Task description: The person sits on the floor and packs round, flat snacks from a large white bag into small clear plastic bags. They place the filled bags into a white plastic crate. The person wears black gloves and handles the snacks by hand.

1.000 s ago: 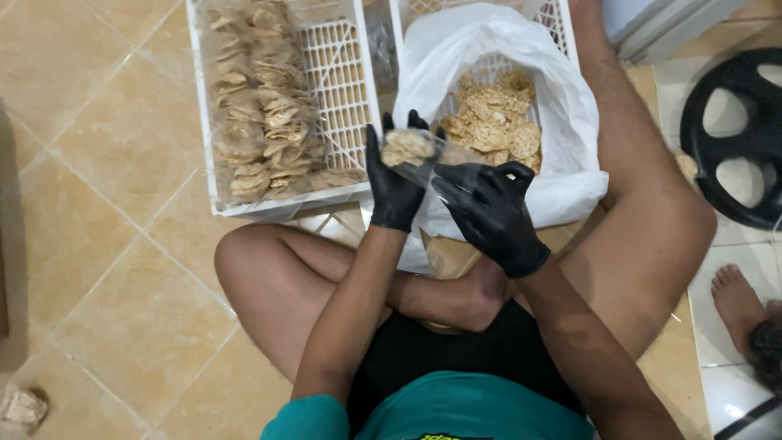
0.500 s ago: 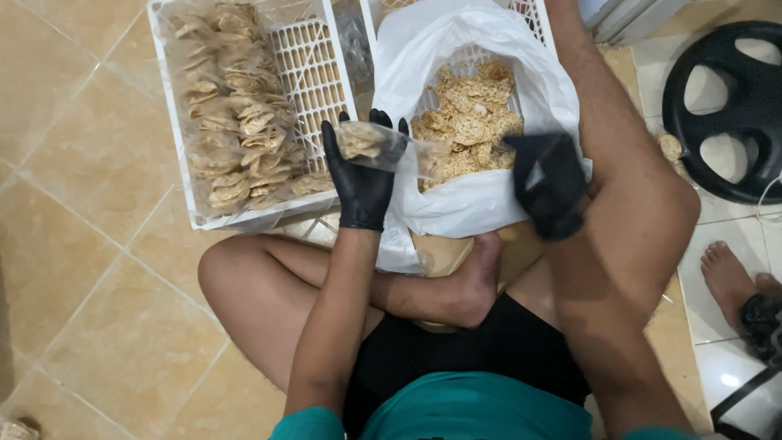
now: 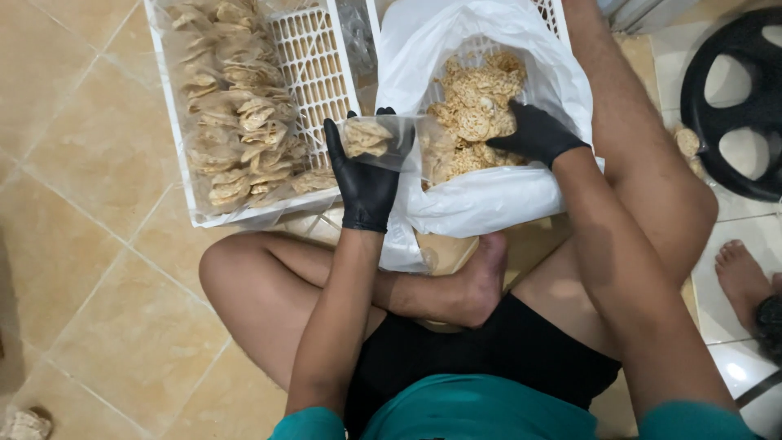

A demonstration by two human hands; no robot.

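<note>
On tiled floor [image 3: 90,269], right hand [image 3: 533,134] now among bagged crackers [image 3: 476,114], left hand [image 3: 364,183] grip around small packet [image 3: 371,138].

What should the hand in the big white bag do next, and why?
Probably close on a few crackers and carry them to the small clear bag. The right hand rests on the cracker pile inside the big white bag, while the left hand holds the small bag up, only partly filled, beside it.

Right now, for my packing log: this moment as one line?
left hand: holds small clear bag | right hand: in white sack, on crackers | white crate: filled bags
</note>
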